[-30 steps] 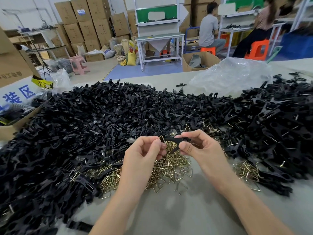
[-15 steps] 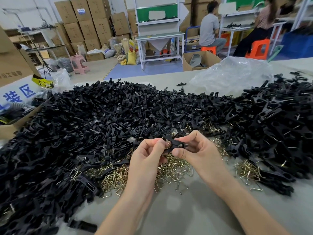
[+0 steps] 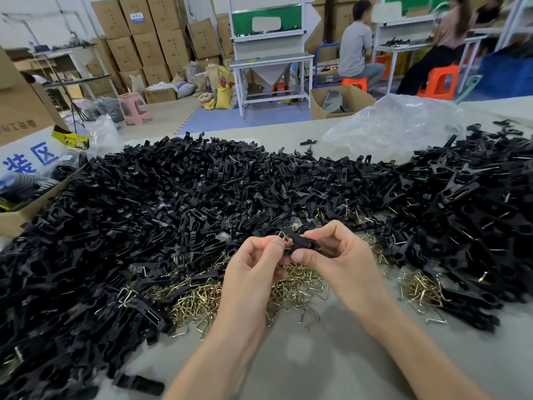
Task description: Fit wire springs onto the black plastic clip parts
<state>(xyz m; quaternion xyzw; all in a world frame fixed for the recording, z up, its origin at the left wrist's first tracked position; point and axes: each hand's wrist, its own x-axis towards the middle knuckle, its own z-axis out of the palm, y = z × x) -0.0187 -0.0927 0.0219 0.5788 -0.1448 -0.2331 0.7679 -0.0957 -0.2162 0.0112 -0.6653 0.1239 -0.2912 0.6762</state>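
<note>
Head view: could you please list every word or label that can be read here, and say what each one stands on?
"装区", in large blue characters, on the white panel at the far left.
Brown print on the cardboard box above it: too faint to read.
Yellow-and-black label: lettering blurred.
Blue label on the stacked cartons: too small to read.

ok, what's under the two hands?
A heap of brass-coloured wire springs lying on the grey table. The left hand, right hand and the black clip part they hold cover the heap's middle.

A black clip part (image 3: 300,246) with a brass wire spring (image 3: 284,236) at its left end sits above loose springs (image 3: 199,301).
</note>
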